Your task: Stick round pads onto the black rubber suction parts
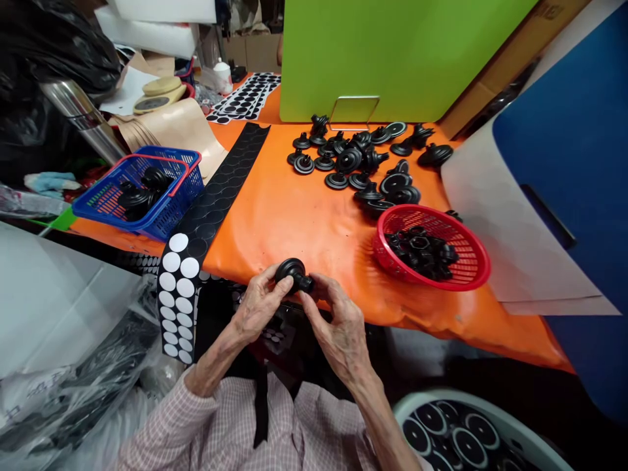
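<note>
A black round part point(291, 268) with a stepped disc and a short stem is held between both hands at the front edge of the orange table. My left hand point(258, 302) pinches its disc side, thumb on top. On the stem end, the fingers and thumb of my right hand point(338, 320) are closed. Several similar black parts point(349, 159) lie loosely at the back of the table. A red basket point(478, 261) at the right holds small black pieces point(419, 245). The blue basket point(189, 196) at the left contains a few black parts point(142, 193).
A black strip point(220, 176) with white round stickers hangs over the orange table's point(294, 222) front edge. A green board point(392, 52) stands behind, a blue panel point(554, 144) at the right. A white tub point(407, 399) of black discs sits below, right. A steel flask point(83, 118) leans at the left.
</note>
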`<control>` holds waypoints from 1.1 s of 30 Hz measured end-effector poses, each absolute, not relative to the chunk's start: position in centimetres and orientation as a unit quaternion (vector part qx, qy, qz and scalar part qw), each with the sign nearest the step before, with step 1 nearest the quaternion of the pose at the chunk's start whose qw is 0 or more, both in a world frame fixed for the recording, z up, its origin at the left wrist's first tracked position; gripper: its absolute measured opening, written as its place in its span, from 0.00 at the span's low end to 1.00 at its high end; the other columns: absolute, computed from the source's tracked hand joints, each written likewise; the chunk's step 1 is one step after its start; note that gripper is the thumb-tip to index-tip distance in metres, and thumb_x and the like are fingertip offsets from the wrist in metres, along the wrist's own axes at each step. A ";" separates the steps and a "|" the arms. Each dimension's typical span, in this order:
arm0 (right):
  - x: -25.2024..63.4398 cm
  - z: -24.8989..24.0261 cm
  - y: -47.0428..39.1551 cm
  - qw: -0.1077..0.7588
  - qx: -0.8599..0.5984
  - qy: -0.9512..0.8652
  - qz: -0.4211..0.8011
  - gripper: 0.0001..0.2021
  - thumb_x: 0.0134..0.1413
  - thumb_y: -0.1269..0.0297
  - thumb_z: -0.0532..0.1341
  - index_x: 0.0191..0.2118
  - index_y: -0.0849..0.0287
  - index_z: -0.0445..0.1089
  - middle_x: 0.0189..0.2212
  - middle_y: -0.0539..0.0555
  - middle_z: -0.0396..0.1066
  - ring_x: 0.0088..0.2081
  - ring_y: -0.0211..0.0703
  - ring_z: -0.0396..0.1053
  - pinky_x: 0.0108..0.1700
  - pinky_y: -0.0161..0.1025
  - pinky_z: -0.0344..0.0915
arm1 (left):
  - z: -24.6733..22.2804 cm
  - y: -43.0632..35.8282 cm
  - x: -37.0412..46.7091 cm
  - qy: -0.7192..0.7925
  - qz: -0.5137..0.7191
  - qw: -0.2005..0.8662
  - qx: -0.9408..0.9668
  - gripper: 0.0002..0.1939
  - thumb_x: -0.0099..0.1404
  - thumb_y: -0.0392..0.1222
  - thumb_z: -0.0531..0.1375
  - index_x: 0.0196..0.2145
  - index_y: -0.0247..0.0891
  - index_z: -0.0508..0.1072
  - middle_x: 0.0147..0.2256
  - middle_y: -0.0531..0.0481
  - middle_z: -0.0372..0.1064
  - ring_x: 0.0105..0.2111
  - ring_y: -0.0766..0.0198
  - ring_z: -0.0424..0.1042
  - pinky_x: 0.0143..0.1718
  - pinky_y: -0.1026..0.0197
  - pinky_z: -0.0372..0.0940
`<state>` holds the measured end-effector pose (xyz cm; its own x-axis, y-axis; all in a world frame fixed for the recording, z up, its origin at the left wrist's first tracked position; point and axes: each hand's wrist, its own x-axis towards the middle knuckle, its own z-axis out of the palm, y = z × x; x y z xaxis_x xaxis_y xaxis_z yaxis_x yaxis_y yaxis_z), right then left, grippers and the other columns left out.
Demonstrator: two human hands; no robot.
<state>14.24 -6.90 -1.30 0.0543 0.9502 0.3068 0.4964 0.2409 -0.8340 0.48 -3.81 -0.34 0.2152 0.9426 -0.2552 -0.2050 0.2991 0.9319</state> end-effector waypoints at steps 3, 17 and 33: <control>14.0 -1.5 -7.1 0.455 -0.564 -0.658 0.207 0.11 0.59 0.67 0.57 0.48 0.56 0.65 0.37 0.54 0.72 0.36 0.42 0.73 0.39 0.40 0.73 | -0.6 -4.1 0.4 0.455 0.416 0.650 0.445 0.21 0.61 0.48 0.61 0.49 0.35 0.72 0.48 0.43 0.71 0.50 0.52 0.69 0.52 0.55 0.65; 14.7 -0.7 -7.7 0.477 -0.561 -0.457 0.500 0.18 0.55 0.51 0.60 0.46 0.56 0.67 0.43 0.55 0.73 0.44 0.45 0.72 0.48 0.44 0.70 | 0.5 -4.9 0.5 0.411 0.416 0.681 0.442 0.21 0.57 0.45 0.66 0.47 0.35 0.73 0.45 0.44 0.73 0.44 0.55 0.72 0.44 0.58 0.69; 12.8 0.2 -7.2 0.543 -0.479 -0.429 0.540 0.17 0.54 0.53 0.62 0.46 0.54 0.63 0.45 0.52 0.71 0.49 0.42 0.69 0.52 0.40 0.66 | 1.3 -4.7 -0.4 0.367 0.468 0.647 0.476 0.21 0.58 0.46 0.65 0.48 0.40 0.69 0.47 0.47 0.72 0.48 0.58 0.71 0.52 0.61 0.63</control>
<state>12.78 -7.22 0.21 0.0489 0.9975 -0.0520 -0.1763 -0.0426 -0.9834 -0.44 -4.73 1.28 0.2923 0.9559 -0.0297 -0.2560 0.1082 0.9606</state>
